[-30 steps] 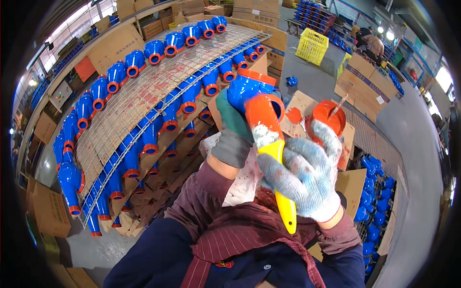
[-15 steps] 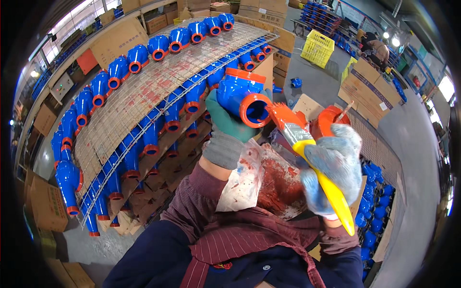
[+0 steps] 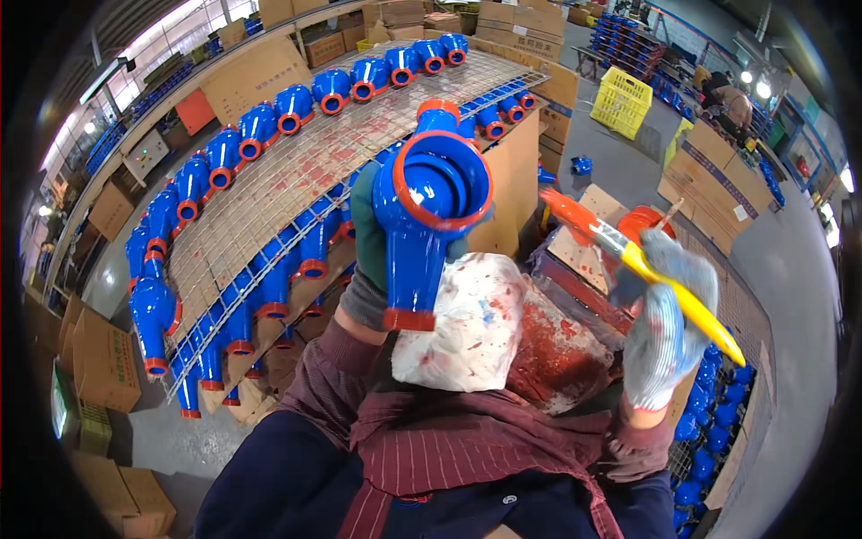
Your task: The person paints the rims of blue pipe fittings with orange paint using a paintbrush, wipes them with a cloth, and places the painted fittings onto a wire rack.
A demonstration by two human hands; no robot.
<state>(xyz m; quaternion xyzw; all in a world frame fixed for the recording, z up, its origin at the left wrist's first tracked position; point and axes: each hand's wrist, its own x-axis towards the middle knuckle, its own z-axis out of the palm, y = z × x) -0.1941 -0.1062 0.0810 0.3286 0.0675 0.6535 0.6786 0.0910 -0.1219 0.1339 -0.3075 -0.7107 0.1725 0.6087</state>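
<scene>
Person's L hand (image 3: 366, 238), in a green glove w/ grey cuff, is closed round a blue fitting (image 3: 413, 265), held up in front of the chest, above the lap; some fingers are hidden behind it. Its wide red-rimmed mouth faces up twd the wearer, the narrower red-ended neck points down twd the body, & a third red end shows at the far side.

R hand (image 3: 673, 296), white knit glove w/ stains, is wrapped round a yellow-handled brush (image 3: 648, 266). Red-coated bristles (image 3: 570, 214) point up & left, well apart from the fitting. Just beyond that hand is a red paint pot (image 3: 637, 221), partly hidden, w/ a stick (image 3: 669, 214) in it.

Stained white cloth (image 3: 462, 328) lies over the lap, nr the L forearm; maroon striped apron (image 3: 476, 436) below. To the L, a wire rack (image 3: 314, 171) has a curved row of blue-&-red fittings (image 3: 256, 126) along its far edge, more underneath. Lower R: blue pieces (image 3: 700, 422) in a pile. Farther off: yellow crate (image 3: 620, 103), big carton (image 3: 709, 180), & a co-worker (image 3: 729, 103) bent over.
</scene>
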